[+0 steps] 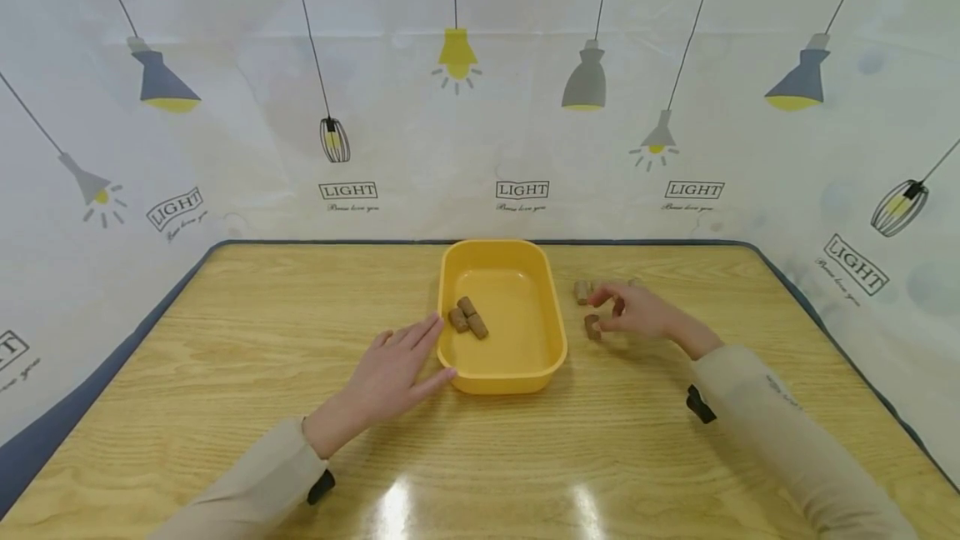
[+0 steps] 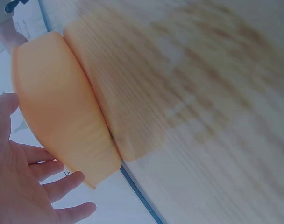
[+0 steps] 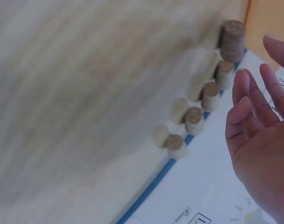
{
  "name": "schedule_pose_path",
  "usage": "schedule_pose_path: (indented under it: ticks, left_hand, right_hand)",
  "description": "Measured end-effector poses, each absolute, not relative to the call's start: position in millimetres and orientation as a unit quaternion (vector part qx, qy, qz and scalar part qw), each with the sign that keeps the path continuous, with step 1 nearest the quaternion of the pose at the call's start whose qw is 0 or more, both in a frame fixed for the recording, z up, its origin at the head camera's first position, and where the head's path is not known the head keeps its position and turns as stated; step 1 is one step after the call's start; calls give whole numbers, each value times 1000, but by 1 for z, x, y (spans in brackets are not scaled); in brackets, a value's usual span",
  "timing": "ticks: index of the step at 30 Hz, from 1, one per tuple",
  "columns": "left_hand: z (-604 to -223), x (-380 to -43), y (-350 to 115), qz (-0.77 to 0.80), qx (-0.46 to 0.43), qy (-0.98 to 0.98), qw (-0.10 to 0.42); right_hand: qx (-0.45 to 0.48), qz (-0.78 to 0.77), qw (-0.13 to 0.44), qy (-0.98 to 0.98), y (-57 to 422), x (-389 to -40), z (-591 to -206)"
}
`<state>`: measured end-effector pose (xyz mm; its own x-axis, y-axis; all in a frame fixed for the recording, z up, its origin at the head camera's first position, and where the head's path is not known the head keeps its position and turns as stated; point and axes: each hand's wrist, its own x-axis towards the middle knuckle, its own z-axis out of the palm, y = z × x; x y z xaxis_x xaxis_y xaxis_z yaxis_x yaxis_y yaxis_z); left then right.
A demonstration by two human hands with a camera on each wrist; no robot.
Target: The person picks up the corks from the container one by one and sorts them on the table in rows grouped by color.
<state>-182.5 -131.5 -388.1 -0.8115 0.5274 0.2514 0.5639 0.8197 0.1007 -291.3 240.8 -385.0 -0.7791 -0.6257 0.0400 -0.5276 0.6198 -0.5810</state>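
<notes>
A yellow plastic tub [image 1: 517, 348] stands on the table with three corks [image 1: 477, 325] lying inside, near its left wall. My left hand [image 1: 393, 369] is at the tub's left rim, its fingers straight and thumb spread along the near corner. Right of the tub, my right hand [image 1: 637, 311] hovers with thumb and fingers parted around a nearer cork [image 1: 592, 327]. In the right wrist view that cork [image 3: 232, 42] stands upright, with a gap between it and the fingertips. Behind it a row of several corks [image 3: 194, 120] also stands upright; my right hand partly hides the row in the head view.
The wooden table [image 1: 300, 298] ends in a dark blue edge at the back and sides. Behind it rises a pale backdrop [image 1: 420, 148] printed with hanging lamps. A black strap piece [image 1: 701, 404] shows under the right sleeve.
</notes>
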Motion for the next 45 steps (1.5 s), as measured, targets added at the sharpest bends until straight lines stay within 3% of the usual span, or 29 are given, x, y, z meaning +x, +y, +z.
schedule_pose_path:
  ticks: [8, 25, 34, 45]
  left_hand:
    - [-389, -183, -132, -85, -285, -949, 104]
    - [-387, -183, -133, -86, -284, -950, 96]
    - [-388, -184, -133, -81, -284, -951, 88]
    - [-388, -184, -133, -82, -287, -949, 99]
  right_hand:
    - [-328, -291, 54, 897, 225, -306, -353]
    - [-345, -283, 89, 890, 128, -332, -313]
    - [-367, -295, 160, 868, 80, -336, -313]
    - [-313, -276, 276, 866, 57, -336, -334]
